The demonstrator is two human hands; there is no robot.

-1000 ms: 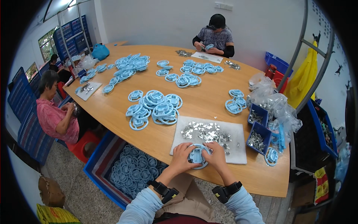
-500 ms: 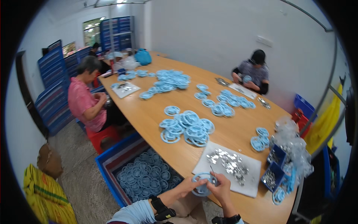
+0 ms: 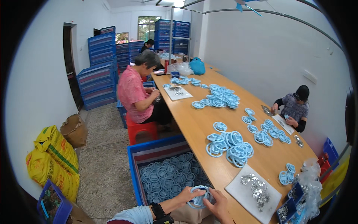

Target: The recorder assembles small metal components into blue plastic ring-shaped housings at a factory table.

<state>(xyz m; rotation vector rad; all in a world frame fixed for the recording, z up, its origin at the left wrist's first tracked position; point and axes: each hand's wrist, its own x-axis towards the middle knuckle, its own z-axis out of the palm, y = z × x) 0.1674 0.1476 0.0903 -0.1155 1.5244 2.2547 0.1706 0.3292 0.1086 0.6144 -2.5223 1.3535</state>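
At left, the crate (image 3: 133,164), filled with blue rings (image 3: 169,177), stands beside the desk (image 3: 197,125). Just in front of its near right corner, the left hand (image 3: 185,196) pinches the upper left rim of a held ring (image 3: 197,201). This ring is round, with no clear long axis, and sits tilted between both hands, right of the left fingers. The right hand (image 3: 219,206) meets its right side, fingers curled close; how firmly they pinch, I cannot tell. The left hand is nearer the crate, the right nearer the pad (image 3: 238,184) with metal pieces (image 3: 257,190). A second ago the held ring was against the pad's near edge; now it is off to the left, apart from it, and the view has swung left.
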